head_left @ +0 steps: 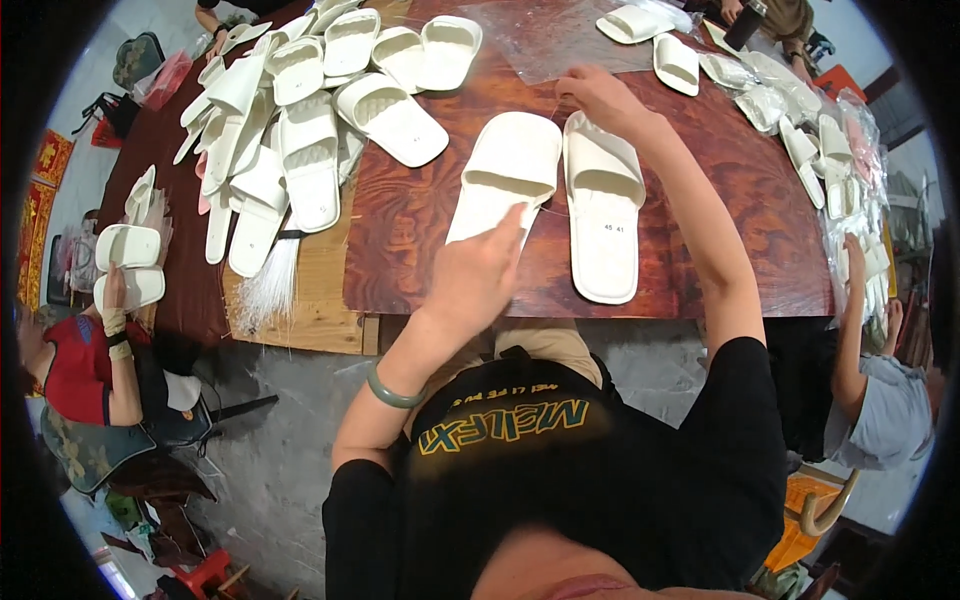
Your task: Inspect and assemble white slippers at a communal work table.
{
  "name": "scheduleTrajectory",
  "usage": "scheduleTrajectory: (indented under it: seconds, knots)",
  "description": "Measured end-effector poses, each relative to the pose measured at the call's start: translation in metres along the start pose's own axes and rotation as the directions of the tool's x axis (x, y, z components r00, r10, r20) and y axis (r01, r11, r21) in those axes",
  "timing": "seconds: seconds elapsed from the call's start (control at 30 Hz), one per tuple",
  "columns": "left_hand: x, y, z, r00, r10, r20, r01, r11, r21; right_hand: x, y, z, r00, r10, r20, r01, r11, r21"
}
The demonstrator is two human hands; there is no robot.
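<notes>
Two white slippers lie side by side before me, toes pointing away. My left hand (480, 262) is closed on the left slipper (515, 145), covering most of its heel, with one digit stretched up toward the strap opening. A faint thin strand shows by that fingertip. At the toe of the right slipper (605, 240), my right hand (600, 98) is pinched and slightly blurred; what sits between its fingertips is too small to make out. A bundle of thin white strands (270, 285) hangs at the table edge to the left.
A large pile of white slippers (310, 150) covers the table's left side. Clear plastic film (560, 45) lies at the far side. Bagged slippers (775, 95) line the right. Co-workers sit left and right; the left one's hand (115, 290) touches a slipper pair (130, 250).
</notes>
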State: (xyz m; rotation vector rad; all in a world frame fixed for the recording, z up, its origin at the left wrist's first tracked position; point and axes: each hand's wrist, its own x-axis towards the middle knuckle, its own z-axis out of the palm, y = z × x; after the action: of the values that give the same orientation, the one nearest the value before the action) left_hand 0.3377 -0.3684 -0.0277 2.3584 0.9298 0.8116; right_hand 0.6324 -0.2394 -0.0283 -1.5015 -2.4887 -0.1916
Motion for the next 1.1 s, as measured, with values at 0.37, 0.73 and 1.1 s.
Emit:
scheduleTrajectory:
  seconds: [0.37, 0.73, 1.1]
  knots:
    - [0.084, -0.007, 0.016, 0.976, -0.13, 0.172, 0.2, 0.843, -0.5, -0.04, -0.11, -0.035, 0.901, 0.032, -0.434, 0.139, 0.924, 0.356]
    - [0.106, -0.043, 0.034, 0.941, -0.23, 0.248, 0.329, 0.451, -0.83, -0.049, -0.14, -0.042, 0.885, -0.176, -0.431, 0.244, 0.964, 0.105]
    - [0.097, -0.016, 0.012, 0.891, -0.096, 0.444, 0.454, 0.172, -0.874, -0.055, -0.153, -0.028, 0.759, -0.43, -0.489, 0.422, 0.897, -0.133]
